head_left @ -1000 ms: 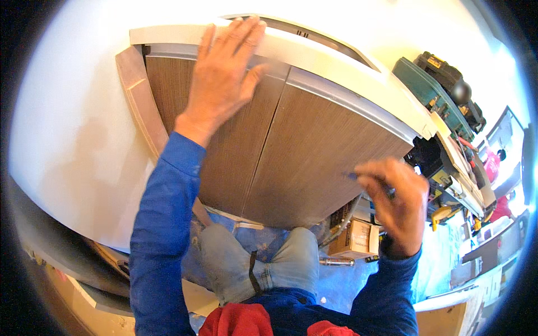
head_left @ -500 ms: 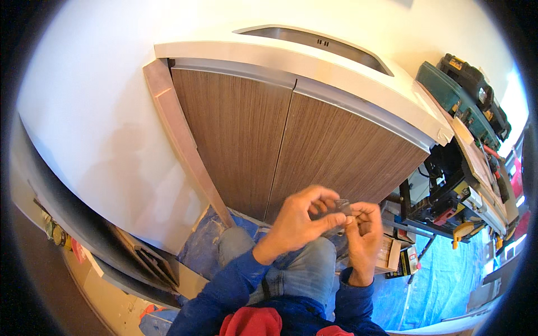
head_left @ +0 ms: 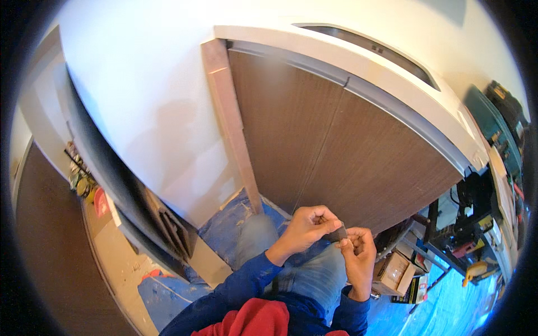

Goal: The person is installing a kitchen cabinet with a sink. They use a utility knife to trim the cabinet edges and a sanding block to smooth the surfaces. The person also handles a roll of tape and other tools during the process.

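Low in the middle, over my knees, my left hand (head_left: 308, 229) pinches a small dark flat piece (head_left: 342, 231) between thumb and fingers. My right hand (head_left: 357, 257) grips the lower end of the same piece with its fingers curled. Behind both hands stands a cabinet with two brown wood-grain doors (head_left: 288, 134), a metal strip (head_left: 400, 124) along their top and a white countertop (head_left: 353, 61) with a cutout above. A pale wooden strip (head_left: 230, 117) runs upright at the cabinet's left side against the white wall.
Dark boards (head_left: 168, 224) lean at the left. At the right are tool cases (head_left: 493, 134), a black metal stand (head_left: 434, 218) with tools, and a cardboard box (head_left: 395, 274). Blue sheeting (head_left: 459, 297) covers the floor.
My left hand left the countertop and came down to join my right hand on the small piece. The view then swung leftward, and the piece is now held more upright.
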A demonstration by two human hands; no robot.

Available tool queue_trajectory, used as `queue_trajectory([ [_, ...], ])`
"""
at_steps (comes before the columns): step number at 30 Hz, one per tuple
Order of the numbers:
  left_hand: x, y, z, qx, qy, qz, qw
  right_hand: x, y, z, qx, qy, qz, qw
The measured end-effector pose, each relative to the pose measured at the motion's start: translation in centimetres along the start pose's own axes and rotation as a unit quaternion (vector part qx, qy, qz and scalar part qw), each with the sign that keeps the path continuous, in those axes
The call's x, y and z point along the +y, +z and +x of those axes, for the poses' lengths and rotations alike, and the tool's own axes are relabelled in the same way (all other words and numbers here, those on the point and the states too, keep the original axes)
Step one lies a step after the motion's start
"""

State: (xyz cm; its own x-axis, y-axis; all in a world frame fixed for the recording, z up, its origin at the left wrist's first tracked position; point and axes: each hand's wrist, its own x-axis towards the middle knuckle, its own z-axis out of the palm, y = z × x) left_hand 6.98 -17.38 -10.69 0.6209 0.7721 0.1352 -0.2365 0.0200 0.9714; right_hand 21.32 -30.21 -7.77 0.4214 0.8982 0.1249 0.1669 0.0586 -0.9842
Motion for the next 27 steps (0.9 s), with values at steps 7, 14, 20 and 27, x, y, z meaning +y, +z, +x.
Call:
queue_trajectory([
  [7, -0.8, -1.0, 0.3, 0.157, 0.077, -0.017, 0.984, 1.8, -1.2, -0.8, 0.006, 0.029, -0.028, 0.999],
  [14, 4.4, -5.7, 3.5, 0.11, 0.059, 0.127, 0.984, -4.4, -3.2, 6.6, 0.041, -0.258, -0.179, 0.948],
  [20, 9.0, -5.2, 8.8, 0.129, 0.105, 0.132, 0.977, -11.2, -2.6, 14.5, 0.038, -0.265, -0.339, 0.902],
  [27, 9.7, -6.4, 8.0, 0.111, -0.102, 0.048, 0.987, -14.6, -3.2, 14.8, -0.035, -0.177, -0.381, 0.907],
])
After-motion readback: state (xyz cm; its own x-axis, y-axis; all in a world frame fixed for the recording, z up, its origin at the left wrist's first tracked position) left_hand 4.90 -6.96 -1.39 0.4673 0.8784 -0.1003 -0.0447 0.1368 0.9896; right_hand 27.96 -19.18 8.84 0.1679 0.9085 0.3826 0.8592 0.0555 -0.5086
